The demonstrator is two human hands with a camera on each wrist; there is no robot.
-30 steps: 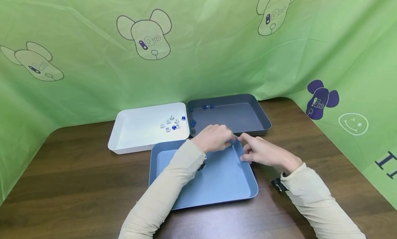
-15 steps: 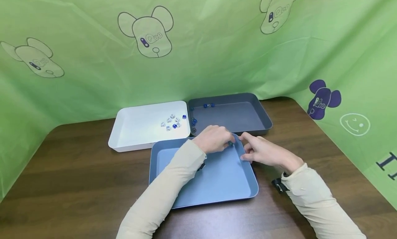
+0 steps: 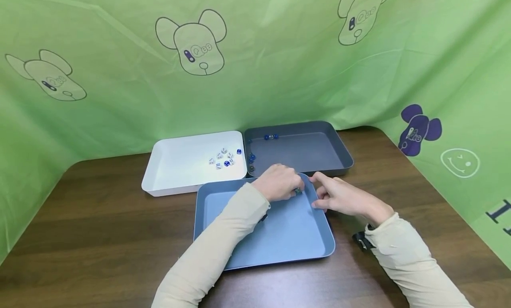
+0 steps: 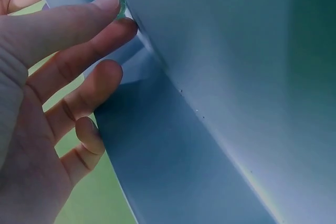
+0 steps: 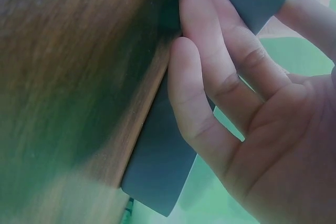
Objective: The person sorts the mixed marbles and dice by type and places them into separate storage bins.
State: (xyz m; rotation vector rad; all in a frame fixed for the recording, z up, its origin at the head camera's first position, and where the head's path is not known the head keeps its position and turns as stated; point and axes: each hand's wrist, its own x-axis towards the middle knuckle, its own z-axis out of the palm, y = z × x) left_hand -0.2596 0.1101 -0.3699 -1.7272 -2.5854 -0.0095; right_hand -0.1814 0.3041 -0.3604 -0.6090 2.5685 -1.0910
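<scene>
My left hand (image 3: pixel 278 183) reaches into the far right corner of the blue tray (image 3: pixel 291 232). Between its thumb and index finger it pinches a small green glass marble (image 4: pixel 122 8), partly covered by the fingertips. The other fingers are bent near the tray wall in the left wrist view. My right hand (image 3: pixel 342 196) grips the right wall of that tray, close to the same corner. Its thumb lies at the inner side, while the remaining fingers (image 5: pixel 197 24) press along the outside.
Behind on the left stands a white tray (image 3: pixel 171 168) with several white and blue dice (image 3: pixel 226 163). Beside it, a dark grey tray (image 3: pixel 303 150) holds several marbles (image 3: pixel 252 157) along its left and back walls. All rest on a wooden table (image 3: pixel 100 228) before a green cloth (image 3: pixel 271 68).
My left hand has drawn slightly back from the corner, and the green marble now shows at its fingertips. The right hand keeps its grip on the tray wall.
</scene>
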